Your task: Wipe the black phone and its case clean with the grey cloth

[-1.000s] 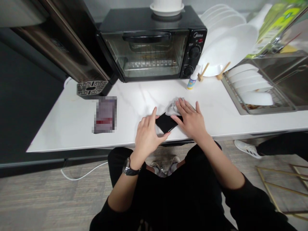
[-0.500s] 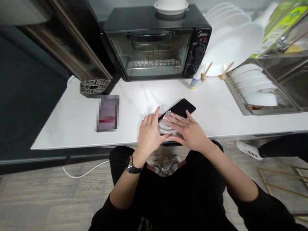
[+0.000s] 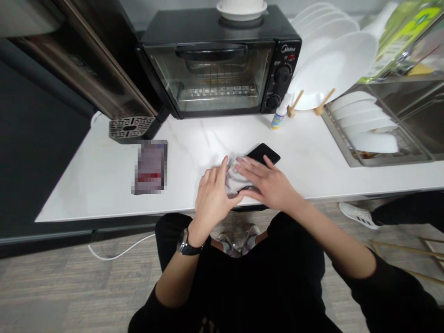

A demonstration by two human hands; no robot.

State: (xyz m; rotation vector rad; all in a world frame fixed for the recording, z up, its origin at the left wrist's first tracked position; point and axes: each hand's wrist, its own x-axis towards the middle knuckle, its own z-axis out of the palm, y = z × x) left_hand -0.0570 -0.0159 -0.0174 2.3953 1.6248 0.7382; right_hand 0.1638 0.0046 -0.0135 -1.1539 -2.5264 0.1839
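Observation:
In the middle of the counter's front edge lies a black smartphone [image 3: 262, 154], its far right end showing and its other end covered. A crumpled pale grey cloth [image 3: 236, 178] is bunched on top of it. My right hand [image 3: 268, 182] presses the cloth against the phone, fingers stretched across it. At the near left end of the phone, my left hand [image 3: 213, 192] curls round, thumb along the near side; its fingertips are partly hidden. Both thumbs nearly meet in front of the cloth. A small white spray bottle [image 3: 278, 114] stands behind the phone.
Behind the counter [image 3: 86, 185] stands a black toaster oven [image 3: 215, 76]. To its right are white plates [image 3: 340, 64] in a wooden rack and a sink [image 3: 354, 157] holding dishes. A blurred-out flat item [image 3: 150, 167] lies left. Someone's shoe [image 3: 357, 215] shows at right.
My right hand has shifted slightly, and the cloth under it is bunched differently over the phone. My left hand stays at the phone's left end. The view has moved a little.

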